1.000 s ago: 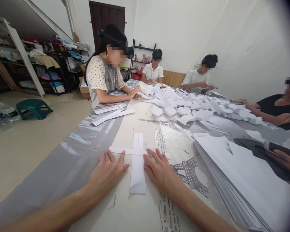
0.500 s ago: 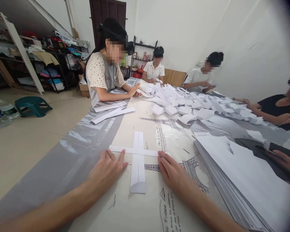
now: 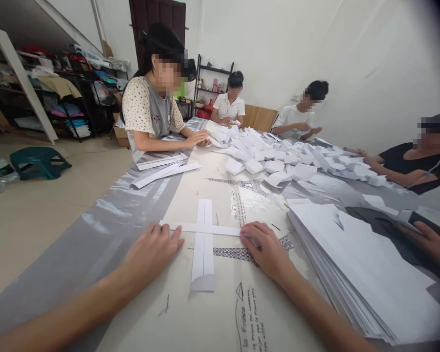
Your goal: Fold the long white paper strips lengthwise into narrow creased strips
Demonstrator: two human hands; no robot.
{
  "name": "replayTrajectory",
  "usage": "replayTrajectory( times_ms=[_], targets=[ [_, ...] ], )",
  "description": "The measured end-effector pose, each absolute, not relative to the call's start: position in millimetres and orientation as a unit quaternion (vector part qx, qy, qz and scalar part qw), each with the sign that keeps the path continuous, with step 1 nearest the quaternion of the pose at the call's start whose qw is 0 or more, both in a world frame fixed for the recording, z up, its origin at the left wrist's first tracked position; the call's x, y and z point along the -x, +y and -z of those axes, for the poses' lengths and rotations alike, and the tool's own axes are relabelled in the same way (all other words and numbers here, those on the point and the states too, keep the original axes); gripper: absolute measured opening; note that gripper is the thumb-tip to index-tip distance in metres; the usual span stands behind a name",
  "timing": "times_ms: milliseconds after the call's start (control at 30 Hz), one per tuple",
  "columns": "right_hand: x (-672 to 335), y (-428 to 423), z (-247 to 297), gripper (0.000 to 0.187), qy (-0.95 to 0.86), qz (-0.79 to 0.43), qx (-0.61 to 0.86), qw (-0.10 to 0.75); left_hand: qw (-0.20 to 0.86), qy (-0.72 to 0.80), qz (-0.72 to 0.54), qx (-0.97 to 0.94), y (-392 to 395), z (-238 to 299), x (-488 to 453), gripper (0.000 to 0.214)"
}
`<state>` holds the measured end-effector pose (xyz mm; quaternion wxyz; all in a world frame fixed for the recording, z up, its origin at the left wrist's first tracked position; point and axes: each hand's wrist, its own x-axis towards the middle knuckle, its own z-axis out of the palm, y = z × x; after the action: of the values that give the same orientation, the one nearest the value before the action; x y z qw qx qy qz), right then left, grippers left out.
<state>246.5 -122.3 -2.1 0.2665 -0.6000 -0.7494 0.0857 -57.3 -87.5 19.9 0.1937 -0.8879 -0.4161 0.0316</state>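
Observation:
Two folded white paper strips lie crossed on the table: a long strip (image 3: 203,254) running away from me and a thin cross strip (image 3: 205,228) over it. My left hand (image 3: 152,249) rests flat at the cross strip's left end, fingers together and stretched out. At the cross strip's right end, my right hand (image 3: 266,247) has its fingers curled and pinched on the paper. The cloth under them (image 3: 220,313) is printed with Eiffel towers.
A tall stack of white sheets (image 3: 363,274) fills the right. A heap of folded papers (image 3: 293,164) covers the table's middle. Several other people sit folding around the far end. More strips (image 3: 161,171) lie at left. Shelves and a green stool (image 3: 38,161) stand beyond.
My right hand slid right from beside the long strip to the cross strip's right end and curled onto it. My left hand shifted slightly left.

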Motion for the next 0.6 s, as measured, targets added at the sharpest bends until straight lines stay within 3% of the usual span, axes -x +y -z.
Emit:
replayTrajectory(
  times_ms=[433, 533, 600],
  targets=[
    [-249.2, -116.8, 3.4, 0.006, -0.732, -0.129, 0.601, 0.295, 0.193, -0.422, -0.016, 0.886, -74.6, -26.3, 78.8, 0.034],
    [-250.4, -120.2, -4.3, 0.011, -0.714, -0.207, 0.587, 0.320, 0.166, -0.416, 0.073, 0.891, -66.2, -18.6, 80.3, 0.025],
    [-249.7, -122.7, -11.2, 0.017, -0.697, -0.245, 0.571, 0.358, 0.090, -0.405, 0.148, 0.898, -55.8, -12.6, 84.1, 0.025]
  ],
)
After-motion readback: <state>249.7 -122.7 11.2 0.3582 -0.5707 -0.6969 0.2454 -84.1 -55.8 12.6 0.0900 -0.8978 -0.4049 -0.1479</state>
